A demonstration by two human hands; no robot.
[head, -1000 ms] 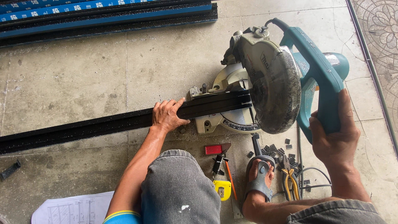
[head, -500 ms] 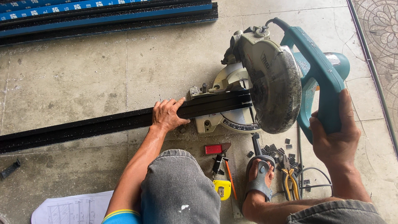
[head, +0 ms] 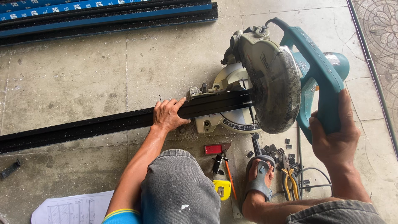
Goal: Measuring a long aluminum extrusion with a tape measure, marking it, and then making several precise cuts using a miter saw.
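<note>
Head view, looking down on a concrete floor [head: 83, 74]. I see the left hand [head: 168, 115] at centre frame, laid palm-down on a long black metal profile [head: 83, 126], fingers spread over its top and the thumb curled at its near edge; the hand presses rather than encloses. The profile runs from the left edge of the frame, rising slightly rightward, onto the base of a miter saw [head: 273, 91] in the right half of the frame, where its right end passes under the blade guard [head: 275, 89]. The guard, grey and dusted with swarf, stands lowered against the profile. I see the right hand [head: 336, 137] at right of frame, closed around the saw's teal handle [head: 319, 74], fingers wrapped on its near side.

Below the saw base, lower centre, lie a red flat marker-like block [head: 213, 149], a yellow tape measure [head: 222, 188] and an orange pencil [head: 229, 178], all close together. Just right of these, a foot in a grey sandal [head: 259, 176] rests on the floor, with yellow-handled pliers [head: 289, 178] beside it and small black offcuts [head: 286, 149] scattered around. A knee in grey trousers [head: 178, 186] fills the lower centre. A sheet with a printed drawing [head: 70, 209] lies at lower left. Along the upper left edge lies a stack of blue-wrapped profiles [head: 103, 10].
</note>
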